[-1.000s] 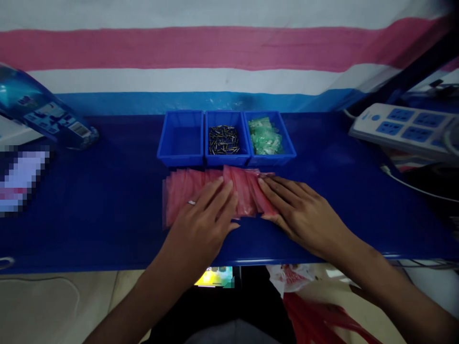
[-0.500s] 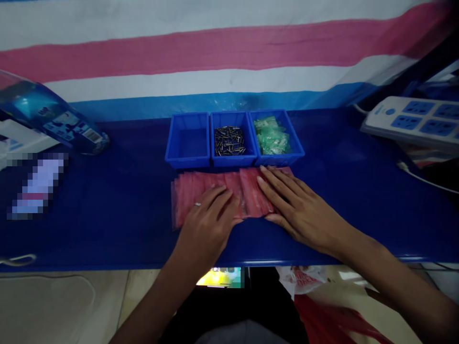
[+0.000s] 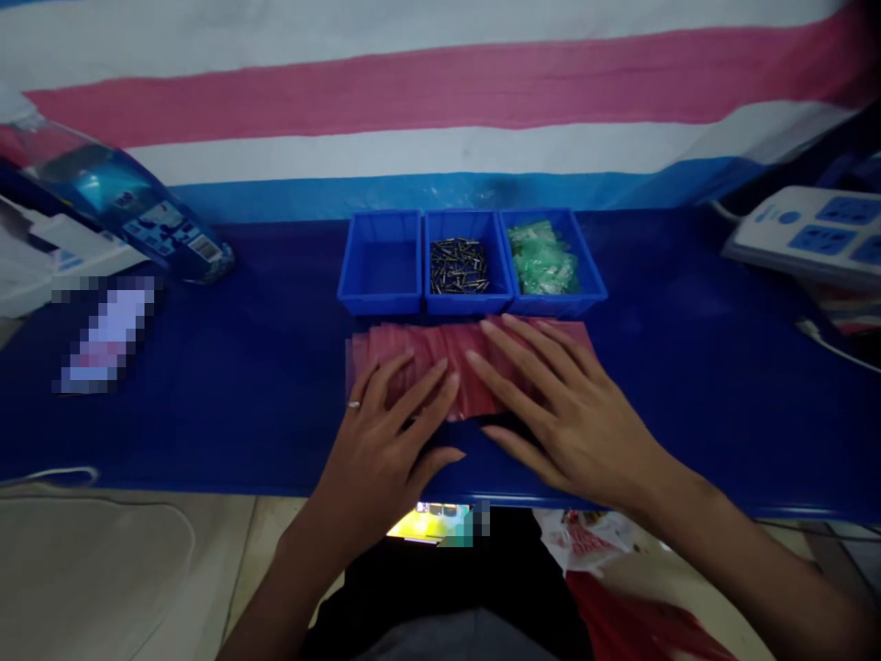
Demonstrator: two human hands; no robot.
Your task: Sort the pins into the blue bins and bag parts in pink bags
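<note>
A row of overlapping red plastic bags (image 3: pixel 447 353) lies spread on the blue table (image 3: pixel 234 386), just in front of three small blue bins. My left hand (image 3: pixel 389 431) lies flat on the left part of the bags, fingers spread, with a ring on one finger. My right hand (image 3: pixel 557 408) lies flat on the right part, fingers stretched out over the bags. Neither hand grips anything. The left bin (image 3: pixel 381 263) looks empty, the middle bin (image 3: pixel 460 266) holds small dark metal pieces, the right bin (image 3: pixel 551 262) holds green pieces.
A blue packaged item (image 3: pixel 130 211) lies at the back left. A white and blue power strip (image 3: pixel 812 234) sits at the far right with a cable. A striped pink, white and blue cloth (image 3: pixel 440 110) hangs behind. Red and white bags (image 3: pixel 606 569) lie below the table's edge.
The bags have been spread wider to the right and flattened. Both hands moved closer together over the middle of the row, fingers more spread. The view has shifted left.
</note>
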